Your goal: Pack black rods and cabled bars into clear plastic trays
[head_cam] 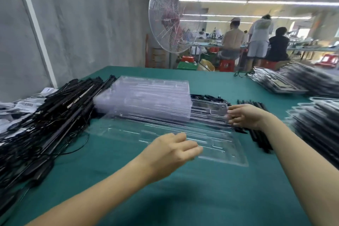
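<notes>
The grip of the right hand (pixel 244 115) curls on the far edge of 1 empty clear tray (pixel 128 132) lying on the green tabletop (pixel 201 198) before the tray stack (pixel 146 101), while the left hand (pixel 172 148) covers its near edge, grip unclear, so the tray seems to be being positioned, and the next move calls for the black rods (pixel 260 139) just beside it.

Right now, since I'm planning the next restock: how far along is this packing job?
Done: stacks of filled clear trays sit on the right. In hand: left hand and right hand touch one empty clear plastic tray. Left: a large pile of black cabled bars, a row of black rods, a tall stack of empty clear trays.
</notes>
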Demonstrator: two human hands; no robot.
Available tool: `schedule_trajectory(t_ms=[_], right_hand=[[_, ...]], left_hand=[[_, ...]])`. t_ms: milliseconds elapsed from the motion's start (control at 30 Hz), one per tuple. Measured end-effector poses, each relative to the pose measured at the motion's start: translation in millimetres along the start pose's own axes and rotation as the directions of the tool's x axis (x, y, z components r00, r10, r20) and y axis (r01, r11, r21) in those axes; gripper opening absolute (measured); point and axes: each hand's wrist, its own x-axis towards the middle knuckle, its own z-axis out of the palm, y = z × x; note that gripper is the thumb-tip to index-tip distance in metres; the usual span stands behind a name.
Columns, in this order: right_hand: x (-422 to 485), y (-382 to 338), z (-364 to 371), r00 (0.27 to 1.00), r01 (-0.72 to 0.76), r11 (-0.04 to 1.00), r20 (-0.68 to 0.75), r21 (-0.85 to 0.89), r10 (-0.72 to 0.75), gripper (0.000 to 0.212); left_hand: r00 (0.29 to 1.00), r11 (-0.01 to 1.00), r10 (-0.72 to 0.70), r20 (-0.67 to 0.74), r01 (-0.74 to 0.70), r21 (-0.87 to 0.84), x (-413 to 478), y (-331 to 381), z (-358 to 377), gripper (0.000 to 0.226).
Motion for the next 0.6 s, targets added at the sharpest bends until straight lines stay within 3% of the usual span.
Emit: schedule_trajectory(t_ms=[100, 200, 333, 433, 467, 533, 600], right_hand=[[-23, 11, -13, 0.998, -0.005, 0.996, 0.056, -0.085, 0.01, 0.022], [-40, 23, -24, 0.992, -0.064, 0.981, 0.099, -0.181, 0.083, 0.03], [-55, 43, -20, 0.978, -0.161, 0.933, 0.074, -0.322, 0.195, 0.03], [-61, 48, -11, 0.982, -0.169, 0.947, 0.04, -0.274, 0.186, 0.018], [-62, 47, -9, 0.982, -0.176, 0.94, 0.014, -0.292, 0.188, 0.013], [-61, 44, -5, 0.982, -0.179, 0.887, -0.127, -0.426, 0.137, 0.007], [-58, 41, -2, 0.94, -0.162, 0.775, -0.336, -0.61, -0.067, 0.007]], left_hand=[[0.991, 0.98, 0.097, 0.092, -0.079, -0.183, 1, 28, -9, 0.027], [0.964, 0.933, 0.085, 0.254, 0.013, -0.36, -4, 46, -13, 0.048], [0.854, 0.934, -0.149, 0.499, 0.287, -0.211, -27, 34, -1, 0.055], [0.673, 0.843, -0.316, 0.668, 0.523, -0.128, -49, 6, 14, 0.045], [0.627, 0.816, -0.346, 0.698, 0.568, -0.106, -55, -3, 18, 0.045], [0.6, 0.799, -0.381, 0.703, 0.597, -0.077, -61, -16, 23, 0.046], [0.617, 0.799, -0.395, 0.681, 0.596, -0.077, -63, -23, 28, 0.045]])
